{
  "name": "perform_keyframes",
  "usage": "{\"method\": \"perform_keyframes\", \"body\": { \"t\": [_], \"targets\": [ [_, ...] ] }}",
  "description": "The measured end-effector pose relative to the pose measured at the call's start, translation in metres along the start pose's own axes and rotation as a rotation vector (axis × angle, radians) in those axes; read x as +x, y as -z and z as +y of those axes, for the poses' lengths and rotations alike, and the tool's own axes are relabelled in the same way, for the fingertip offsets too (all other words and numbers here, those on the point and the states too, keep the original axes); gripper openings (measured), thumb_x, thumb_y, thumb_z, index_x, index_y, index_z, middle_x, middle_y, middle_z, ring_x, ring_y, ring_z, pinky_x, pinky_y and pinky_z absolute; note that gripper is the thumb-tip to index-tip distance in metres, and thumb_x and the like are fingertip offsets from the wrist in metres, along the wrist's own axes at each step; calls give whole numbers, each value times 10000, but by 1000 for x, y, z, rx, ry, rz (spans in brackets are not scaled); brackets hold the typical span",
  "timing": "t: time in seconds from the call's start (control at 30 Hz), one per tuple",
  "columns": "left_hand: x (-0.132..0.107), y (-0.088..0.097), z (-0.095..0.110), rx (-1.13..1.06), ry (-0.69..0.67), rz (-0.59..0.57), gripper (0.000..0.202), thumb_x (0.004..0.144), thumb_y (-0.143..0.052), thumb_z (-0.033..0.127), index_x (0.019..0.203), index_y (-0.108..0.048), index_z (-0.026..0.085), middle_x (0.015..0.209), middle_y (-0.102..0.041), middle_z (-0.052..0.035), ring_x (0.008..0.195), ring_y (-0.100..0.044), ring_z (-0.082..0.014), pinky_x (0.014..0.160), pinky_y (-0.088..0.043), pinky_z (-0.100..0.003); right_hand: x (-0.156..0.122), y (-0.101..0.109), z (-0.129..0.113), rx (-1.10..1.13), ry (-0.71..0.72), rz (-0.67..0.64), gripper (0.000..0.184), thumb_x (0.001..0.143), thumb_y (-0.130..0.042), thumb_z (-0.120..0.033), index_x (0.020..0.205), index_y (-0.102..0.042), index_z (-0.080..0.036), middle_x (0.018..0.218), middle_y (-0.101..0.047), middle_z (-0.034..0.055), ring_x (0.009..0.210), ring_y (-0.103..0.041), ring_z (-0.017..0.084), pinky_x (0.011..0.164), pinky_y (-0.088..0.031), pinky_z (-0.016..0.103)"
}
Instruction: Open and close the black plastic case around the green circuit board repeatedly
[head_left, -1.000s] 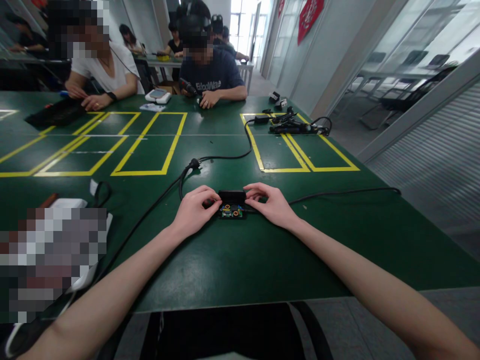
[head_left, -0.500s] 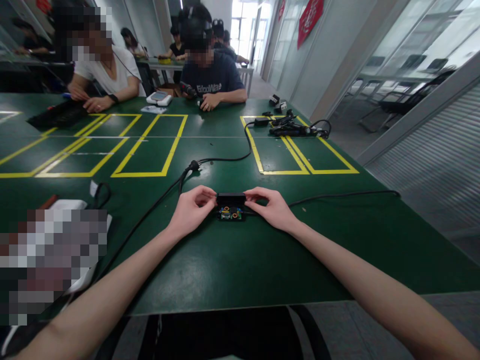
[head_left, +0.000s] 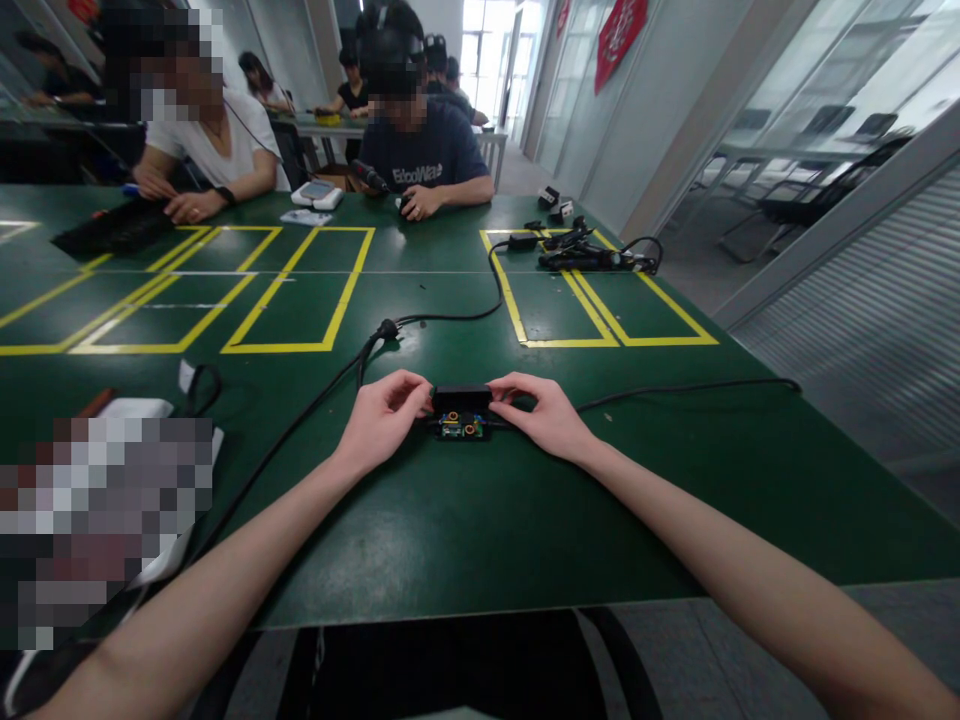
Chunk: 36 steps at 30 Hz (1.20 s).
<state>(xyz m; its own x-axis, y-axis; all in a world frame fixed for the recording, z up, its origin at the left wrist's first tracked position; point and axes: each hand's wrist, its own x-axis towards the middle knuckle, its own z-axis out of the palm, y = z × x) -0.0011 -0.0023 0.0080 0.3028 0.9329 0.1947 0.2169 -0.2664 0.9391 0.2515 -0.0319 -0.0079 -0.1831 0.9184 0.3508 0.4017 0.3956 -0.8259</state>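
"Cover moved since a second ago?"
"Barely. Left hand and right hand still pinch its ends, just beyond the circuit board, on the green table's near side; the left has shifted slightly left."

1. On the dark T-shirt of a co-worker, in the upper middle of the frame, there is pale lettering; it seems to read "EdooWae" (the letters are blurred, so I am not certain).
2. On the red hanging, at the upper right, pale marks are visible, but unreadable.
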Motion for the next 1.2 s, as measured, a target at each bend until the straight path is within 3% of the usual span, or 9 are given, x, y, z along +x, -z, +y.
{"method": "perform_keyframes", "body": {
  "t": [0.77,1.0,1.2],
  "targets": [
    [-1,0,0,33,17,32,285,896,-649,416,853,-741,149,771,-769,-65,729,-754,-212,715,-638,-334,0,0,0,2,4,-7,161,845,-710,-240,990,-768,-203,927,-757,50,830,-693,196,793,-598,360],
    [-1,-1,1,15,6,39,291,897,-648,432,840,-735,160,768,-766,-63,727,-750,-212,718,-644,-341,0,0,-1,22,-1,-5,307,914,-579,-234,1170,-748,-217,979,-751,58,903,-708,196,818,-585,350],
    [-1,-2,0,-27,30,40,317,890,-676,469,895,-706,154,815,-763,-64,732,-750,-202,718,-645,-332,-1,0,1,43,-21,-13,320,955,-521,-244,1185,-742,-213,989,-744,60,912,-701,191,840,-571,354]
  ]
}}
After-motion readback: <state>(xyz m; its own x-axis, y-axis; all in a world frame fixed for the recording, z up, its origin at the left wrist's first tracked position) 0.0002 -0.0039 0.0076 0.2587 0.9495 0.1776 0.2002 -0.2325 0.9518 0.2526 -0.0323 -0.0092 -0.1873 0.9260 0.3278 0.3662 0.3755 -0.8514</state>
